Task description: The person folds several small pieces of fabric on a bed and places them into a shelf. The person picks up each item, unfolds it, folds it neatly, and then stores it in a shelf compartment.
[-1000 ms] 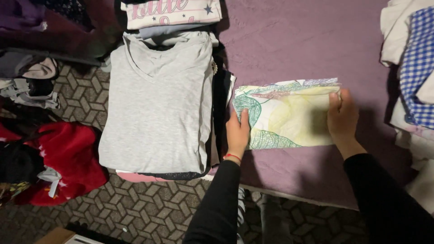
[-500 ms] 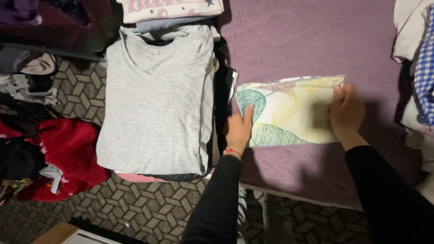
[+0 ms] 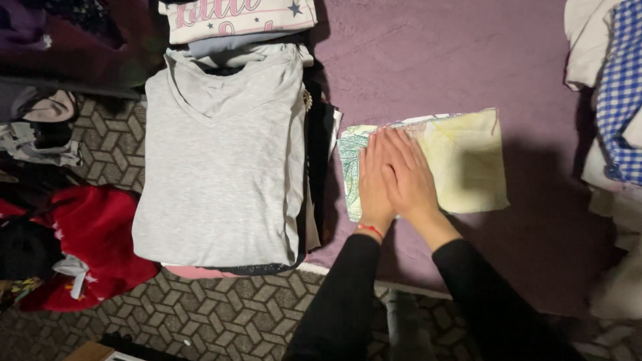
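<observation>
The left part of the folded leaf-print cloth (image 3: 461, 164) is covered by both hands, so its pattern there is only partly seen. The blue checked fabric (image 3: 618, 93) is cut off at the right frame edge, and the pink-lettered garment (image 3: 234, 17) at the top edge. The dark items beside the red garment (image 3: 93, 234) cannot be made out.

The left hand (image 3: 372, 184) is laid flat, fingers extended and together, pressed on the cloth; nothing is grasped. The right hand (image 3: 411, 177) is likewise flat and open, overlapping the left hand's edge, palm down on the cloth. The cloth lies on the purple bed cover (image 3: 435, 60), just right of the stack topped by the grey shirt (image 3: 221, 154).
</observation>
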